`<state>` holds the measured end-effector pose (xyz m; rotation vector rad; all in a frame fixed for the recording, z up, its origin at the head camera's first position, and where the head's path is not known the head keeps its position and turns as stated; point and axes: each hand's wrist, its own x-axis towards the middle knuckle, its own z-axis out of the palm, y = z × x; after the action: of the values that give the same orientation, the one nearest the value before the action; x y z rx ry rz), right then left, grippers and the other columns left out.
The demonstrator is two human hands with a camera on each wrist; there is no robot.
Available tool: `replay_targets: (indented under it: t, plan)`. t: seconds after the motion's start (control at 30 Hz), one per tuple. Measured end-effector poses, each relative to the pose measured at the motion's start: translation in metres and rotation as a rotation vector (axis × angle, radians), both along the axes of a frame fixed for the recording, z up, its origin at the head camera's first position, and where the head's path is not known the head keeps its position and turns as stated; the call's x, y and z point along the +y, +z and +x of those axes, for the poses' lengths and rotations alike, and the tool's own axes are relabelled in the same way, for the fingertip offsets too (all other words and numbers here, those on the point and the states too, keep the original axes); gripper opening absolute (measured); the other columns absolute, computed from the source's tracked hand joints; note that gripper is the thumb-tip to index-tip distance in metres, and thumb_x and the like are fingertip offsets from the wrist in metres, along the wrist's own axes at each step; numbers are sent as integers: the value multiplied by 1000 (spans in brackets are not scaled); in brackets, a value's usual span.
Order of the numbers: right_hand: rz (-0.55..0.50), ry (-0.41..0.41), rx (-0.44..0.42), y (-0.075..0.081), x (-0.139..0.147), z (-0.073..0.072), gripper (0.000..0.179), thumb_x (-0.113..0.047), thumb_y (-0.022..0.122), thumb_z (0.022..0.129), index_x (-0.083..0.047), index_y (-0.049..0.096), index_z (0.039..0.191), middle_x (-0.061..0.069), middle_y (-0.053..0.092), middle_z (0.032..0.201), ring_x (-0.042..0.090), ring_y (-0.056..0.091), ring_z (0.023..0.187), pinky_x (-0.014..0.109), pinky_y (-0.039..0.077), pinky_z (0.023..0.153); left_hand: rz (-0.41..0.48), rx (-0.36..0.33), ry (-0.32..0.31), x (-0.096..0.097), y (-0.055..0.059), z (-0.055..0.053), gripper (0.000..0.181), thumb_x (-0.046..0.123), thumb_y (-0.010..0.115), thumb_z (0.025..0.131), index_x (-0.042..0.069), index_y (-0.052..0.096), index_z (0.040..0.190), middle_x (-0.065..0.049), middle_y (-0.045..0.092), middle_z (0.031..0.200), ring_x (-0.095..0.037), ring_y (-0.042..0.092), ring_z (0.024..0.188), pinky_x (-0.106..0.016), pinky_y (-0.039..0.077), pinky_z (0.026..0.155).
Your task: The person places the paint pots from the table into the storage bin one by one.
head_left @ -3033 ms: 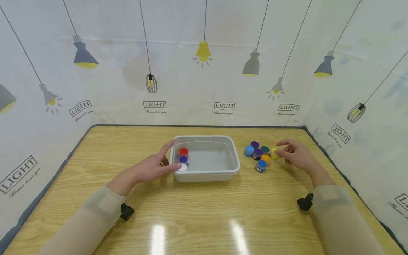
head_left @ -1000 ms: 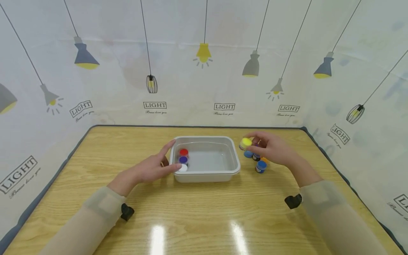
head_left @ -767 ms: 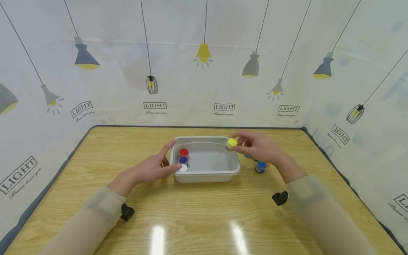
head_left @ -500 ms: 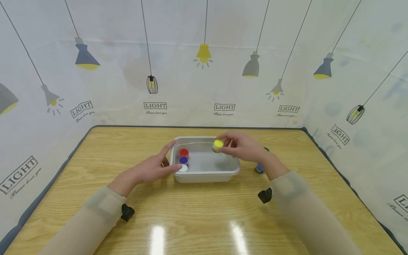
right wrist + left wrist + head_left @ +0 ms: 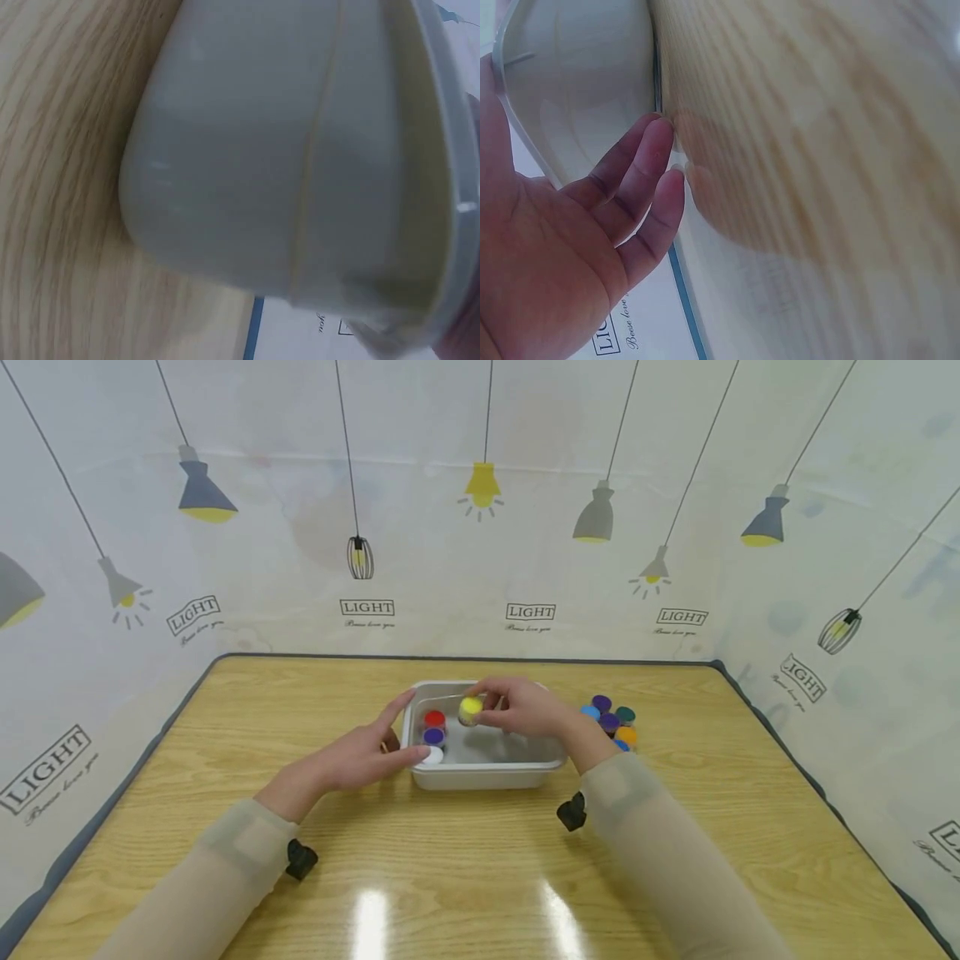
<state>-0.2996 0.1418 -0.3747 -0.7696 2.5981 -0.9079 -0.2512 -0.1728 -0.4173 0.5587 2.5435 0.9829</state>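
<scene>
A white plastic tub (image 5: 487, 777) stands mid-table. Along its left inner side sit three small paint jars: red-lidded (image 5: 434, 719), purple-blue-lidded (image 5: 433, 737) and white-lidded (image 5: 432, 755). My left hand (image 5: 358, 752) rests at the tub's left end, index finger and thumb spread along the rim. The left wrist view shows its other fingers (image 5: 656, 154) loosely bent beside the tub's outer wall. My right hand (image 5: 521, 706) pinches a yellow-lidded paint jar (image 5: 471, 708) over the tub's inside, right of the red-lidded jar. In the right wrist view, the tub's wall (image 5: 247, 150) hides the held jar.
Right of the tub, beyond my right forearm, several more jars stand clustered: purple (image 5: 602, 702), light blue (image 5: 590, 713), dark green (image 5: 626, 716), orange (image 5: 626, 737) and a partly hidden blue one (image 5: 622, 746). A printed curtain (image 5: 420, 577) surrounds the wooden table (image 5: 450, 860).
My right hand has picked the yellow-lidded jar from the cluster and carried it left, over the tub's right rim to near the red-lidded jar. My left hand has stayed in place.
</scene>
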Motion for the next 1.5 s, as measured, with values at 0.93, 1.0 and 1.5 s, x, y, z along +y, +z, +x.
replay_targets:
  t: [0.93, 1.0, 1.5]
  plan:
    - [55, -49, -38, -32, -24, -11, 41, -23, 71, 109, -27, 68, 150, 2, 74, 110, 16, 69, 84, 31, 57, 78, 20, 36, -13, 2, 0, 1, 103, 68, 62, 104, 36, -3, 178, -11, 74, 112, -22, 67, 89, -38, 56, 75]
    - [49, -41, -30, -31, -25, -11, 41, -21, 69, 110, -27, 68, 150, 3, 75, 111, 16, 69, 81, 30, 56, 76, 17, 36, -12, 2, 0, 1, 103, 68, 62, 105, 36, -4, 178, -11, 73, 112, -22, 66, 89, -37, 56, 75]
    - [54, -37, -44, -32, -23, -11, 41, -20, 67, 111, -27, 66, 151, 3, 75, 108, 17, 69, 76, 31, 56, 75, 5, 36, -10, 4, -1, 0, 103, 69, 61, 104, 38, -5, 177, -12, 72, 113, -22, 65, 89, -38, 55, 74]
